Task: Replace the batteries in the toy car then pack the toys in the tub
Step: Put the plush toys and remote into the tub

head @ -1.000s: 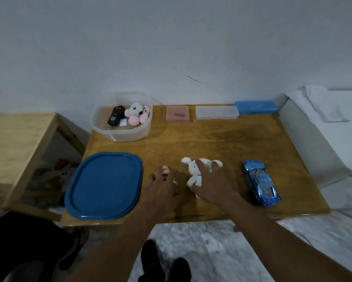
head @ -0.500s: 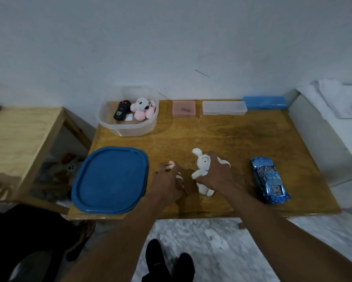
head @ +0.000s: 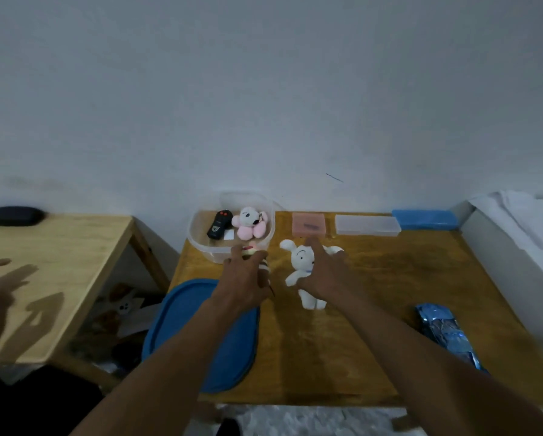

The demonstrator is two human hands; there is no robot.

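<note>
The left hand (head: 245,278) grips a small striped plush toy (head: 253,251) at the near rim of the clear plastic tub (head: 201,243). The right hand (head: 323,275) clutches a white plush rabbit (head: 298,262) beside it. The tub holds a black remote control (head: 219,225), its emblem too blurred to read, and a pink-and-white plush (head: 249,223). A shiny blue toy car (head: 446,335) lies on the wooden surface (head: 373,294), far right.

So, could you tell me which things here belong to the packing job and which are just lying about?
Job: tub, remote and pink plush inside it, blue lid, toy car, white rabbit in the right hand, small striped toy in the left hand.
Lying about: pink box, clear box, blue box, black case, white cloth.
</note>
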